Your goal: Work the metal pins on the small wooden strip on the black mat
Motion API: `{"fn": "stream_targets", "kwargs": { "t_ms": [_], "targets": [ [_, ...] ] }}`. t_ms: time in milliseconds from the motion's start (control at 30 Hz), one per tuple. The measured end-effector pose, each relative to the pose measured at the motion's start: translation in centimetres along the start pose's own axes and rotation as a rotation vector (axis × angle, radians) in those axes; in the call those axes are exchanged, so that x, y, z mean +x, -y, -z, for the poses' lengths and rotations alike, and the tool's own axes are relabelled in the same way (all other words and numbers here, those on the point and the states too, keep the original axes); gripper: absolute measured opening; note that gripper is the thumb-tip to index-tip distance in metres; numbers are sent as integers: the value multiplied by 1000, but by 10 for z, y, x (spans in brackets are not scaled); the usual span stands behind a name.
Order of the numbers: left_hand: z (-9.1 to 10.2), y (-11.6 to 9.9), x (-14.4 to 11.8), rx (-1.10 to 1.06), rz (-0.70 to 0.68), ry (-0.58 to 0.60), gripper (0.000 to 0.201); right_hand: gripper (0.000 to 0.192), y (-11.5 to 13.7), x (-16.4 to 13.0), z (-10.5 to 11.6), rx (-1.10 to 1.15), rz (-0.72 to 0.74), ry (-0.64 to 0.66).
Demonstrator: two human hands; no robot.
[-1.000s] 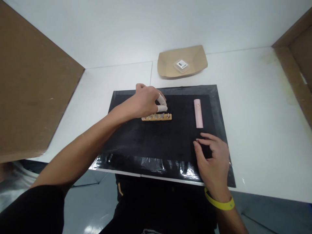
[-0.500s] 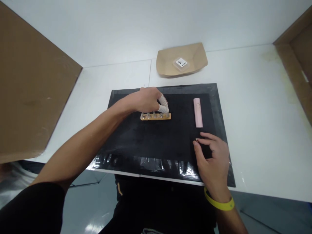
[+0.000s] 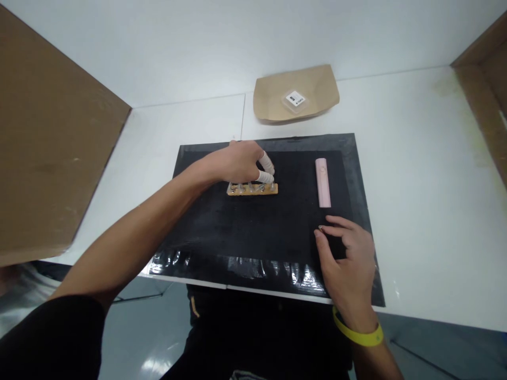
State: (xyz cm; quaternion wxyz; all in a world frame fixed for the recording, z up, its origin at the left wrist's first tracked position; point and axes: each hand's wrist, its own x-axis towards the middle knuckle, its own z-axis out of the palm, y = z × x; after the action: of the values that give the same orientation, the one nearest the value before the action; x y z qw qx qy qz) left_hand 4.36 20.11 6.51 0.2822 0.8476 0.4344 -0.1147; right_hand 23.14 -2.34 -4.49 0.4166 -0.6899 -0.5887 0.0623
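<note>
A small wooden strip [image 3: 252, 189] with a row of metal screws lies on the black mat [image 3: 257, 232]. My left hand [image 3: 240, 161], with white cots on two fingertips, reaches over it and pinches a screw near its right end. Nearer to me, my right hand [image 3: 347, 258] rests on the mat's right side. Its thumb and forefinger hold a tiny metal piece, seemingly a screw [image 3: 319, 227]. A pink cylinder [image 3: 323, 182] lies on the mat between the two hands, touched by neither.
A brown paper tray [image 3: 273, 100] holding a small clear box [image 3: 295, 100] sits on the white table [image 3: 415, 158] behind the mat. Cardboard panels stand at the left [image 3: 51, 158] and right [image 3: 487, 89]. The table edge runs just below the mat.
My left hand has come down from just above the strip, and its fingertips now touch the screws. My right hand has stayed where it was.
</note>
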Motion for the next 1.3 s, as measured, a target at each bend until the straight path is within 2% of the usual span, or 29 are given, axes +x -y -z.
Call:
{"fn": "stream_targets", "kwargs": {
  "t_ms": [233,533,700,833,1000,1167,1300],
  "targets": [
    [5,6,-3,62,-20,-36,30,9,0,0,0,1,-8,10],
    [4,0,-2,49,46,-60,26,9,1,0,1,-7,-13,13],
    [1,-6,-8,71,22,-19,47,9,0,-1,1,-6,-2,9],
    [-11,-8,-12,111,-2,-58,62,10,1,0,1,-6,-7,13],
    [-25,-2,-11,53,-22,-106,52,11,2,0,1,-2,-13,10],
    [-27,-1,-10,-9,-35,-103,34,12,1,0,0,-2,-8,3],
    [-28,-4,-11,-13,-32,-117,31,11,1,0,0,-1,-10,3]
  ]
}}
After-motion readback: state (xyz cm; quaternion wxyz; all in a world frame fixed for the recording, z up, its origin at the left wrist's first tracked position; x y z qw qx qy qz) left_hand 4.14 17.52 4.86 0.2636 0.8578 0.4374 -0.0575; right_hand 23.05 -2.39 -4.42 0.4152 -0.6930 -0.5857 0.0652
